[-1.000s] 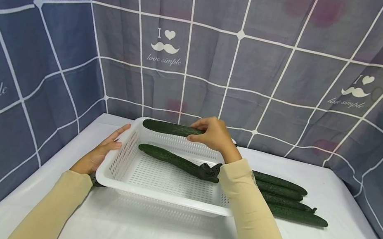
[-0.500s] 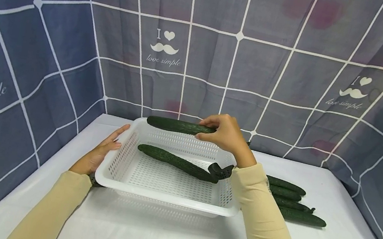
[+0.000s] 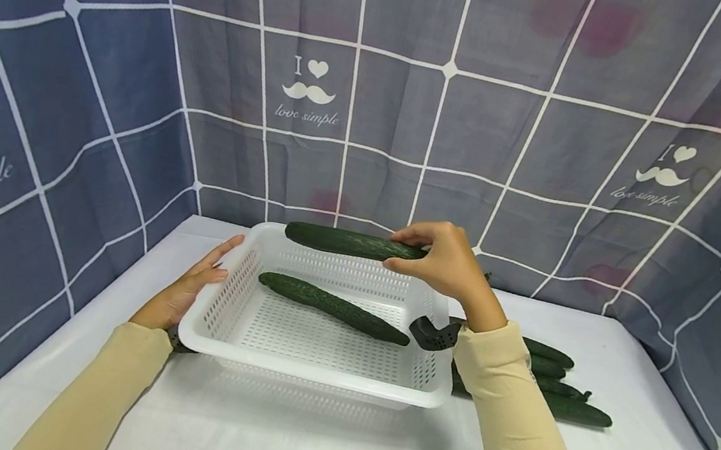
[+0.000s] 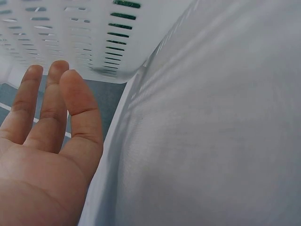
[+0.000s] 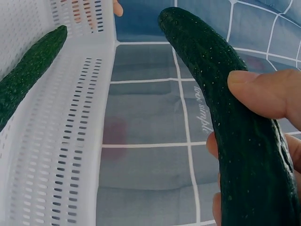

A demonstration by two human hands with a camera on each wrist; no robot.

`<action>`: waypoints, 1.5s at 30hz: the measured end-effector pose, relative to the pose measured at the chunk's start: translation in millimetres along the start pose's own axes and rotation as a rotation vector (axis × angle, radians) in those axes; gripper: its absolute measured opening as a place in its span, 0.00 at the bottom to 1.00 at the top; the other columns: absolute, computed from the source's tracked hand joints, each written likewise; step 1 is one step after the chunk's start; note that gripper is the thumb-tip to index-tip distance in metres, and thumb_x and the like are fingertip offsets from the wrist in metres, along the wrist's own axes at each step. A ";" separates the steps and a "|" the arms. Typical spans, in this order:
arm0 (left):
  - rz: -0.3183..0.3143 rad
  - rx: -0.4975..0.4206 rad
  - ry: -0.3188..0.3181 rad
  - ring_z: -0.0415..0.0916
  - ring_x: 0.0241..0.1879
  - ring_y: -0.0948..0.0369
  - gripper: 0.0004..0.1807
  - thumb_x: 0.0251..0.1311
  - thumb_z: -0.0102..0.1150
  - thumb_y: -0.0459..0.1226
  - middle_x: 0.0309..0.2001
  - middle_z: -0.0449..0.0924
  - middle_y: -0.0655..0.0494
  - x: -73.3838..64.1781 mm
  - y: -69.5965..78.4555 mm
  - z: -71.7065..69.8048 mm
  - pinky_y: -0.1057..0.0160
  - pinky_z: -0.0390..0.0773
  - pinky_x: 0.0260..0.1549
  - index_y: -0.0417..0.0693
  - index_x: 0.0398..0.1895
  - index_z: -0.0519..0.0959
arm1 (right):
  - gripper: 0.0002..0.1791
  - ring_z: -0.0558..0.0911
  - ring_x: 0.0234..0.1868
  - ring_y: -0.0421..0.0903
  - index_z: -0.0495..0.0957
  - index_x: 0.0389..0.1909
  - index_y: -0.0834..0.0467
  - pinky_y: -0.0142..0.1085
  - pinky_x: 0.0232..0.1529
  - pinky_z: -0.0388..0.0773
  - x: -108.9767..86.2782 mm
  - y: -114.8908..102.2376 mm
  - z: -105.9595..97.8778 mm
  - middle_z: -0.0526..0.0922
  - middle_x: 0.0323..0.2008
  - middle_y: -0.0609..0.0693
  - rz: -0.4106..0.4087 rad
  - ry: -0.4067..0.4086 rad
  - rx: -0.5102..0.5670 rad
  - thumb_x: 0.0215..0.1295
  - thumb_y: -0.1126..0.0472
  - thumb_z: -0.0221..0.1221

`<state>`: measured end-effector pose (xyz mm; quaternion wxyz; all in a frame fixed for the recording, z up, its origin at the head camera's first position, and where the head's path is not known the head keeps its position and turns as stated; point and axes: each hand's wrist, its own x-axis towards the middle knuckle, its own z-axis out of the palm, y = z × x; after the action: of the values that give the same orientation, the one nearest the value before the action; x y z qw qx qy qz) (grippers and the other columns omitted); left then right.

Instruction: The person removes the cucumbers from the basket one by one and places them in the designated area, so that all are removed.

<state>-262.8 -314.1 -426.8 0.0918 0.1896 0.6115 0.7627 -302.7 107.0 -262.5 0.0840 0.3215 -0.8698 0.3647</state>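
My right hand (image 3: 443, 262) grips a dark green cucumber (image 3: 350, 243) near its right part, holding it level above the far rim of a white perforated basket (image 3: 310, 366). In the right wrist view thumb and fingers wrap this cucumber (image 5: 225, 94) from both sides. A second cucumber (image 3: 333, 307) lies slantwise on the basket floor. My left hand (image 3: 182, 295) is at the basket's left end, fingers extended along its outer wall. In the left wrist view the left hand (image 4: 51, 136) has straight, spread fingers by the slotted wall.
Several more cucumbers (image 3: 575, 410) lie side by side on the white tablecloth (image 3: 297, 443), right of the basket and partly hidden by the right forearm. A grey-blue checked curtain (image 3: 394, 104) stands behind and on both sides.
My right hand has moved to the right with the cucumber, over the basket's far rim. The left hand, the basket and the cucumber inside it stay in place.
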 end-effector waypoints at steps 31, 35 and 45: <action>0.039 -0.012 -0.023 0.74 0.64 0.62 0.35 0.79 0.52 0.40 0.71 0.69 0.66 0.8 -3.2 -2.9 0.57 0.80 0.56 0.79 0.82 0.59 | 0.20 0.88 0.44 0.40 0.90 0.50 0.65 0.31 0.43 0.81 -44.6 42.8 -29.3 0.92 0.47 0.58 0.079 0.015 0.104 0.56 0.65 0.80; 0.040 -0.008 -0.027 0.74 0.63 0.61 0.34 0.79 0.52 0.41 0.71 0.70 0.66 0.2 -3.1 -2.9 0.57 0.81 0.55 0.79 0.82 0.58 | 0.20 0.88 0.43 0.36 0.90 0.49 0.66 0.30 0.44 0.81 -51.6 46.5 -31.4 0.92 0.46 0.58 0.060 0.024 0.108 0.56 0.66 0.80; -0.005 0.003 0.005 0.71 0.66 0.60 0.38 0.77 0.52 0.41 0.72 0.65 0.65 -0.7 -0.5 1.0 0.54 0.79 0.56 0.79 0.84 0.55 | 0.19 0.85 0.41 0.36 0.91 0.49 0.63 0.31 0.43 0.79 -70.7 57.0 -38.7 0.92 0.43 0.54 0.061 0.057 0.066 0.56 0.64 0.80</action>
<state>-261.9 -313.3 -427.2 0.0920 0.1862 0.6135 0.7619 -286.4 198.9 -294.6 0.0872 0.2869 -0.8640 0.4045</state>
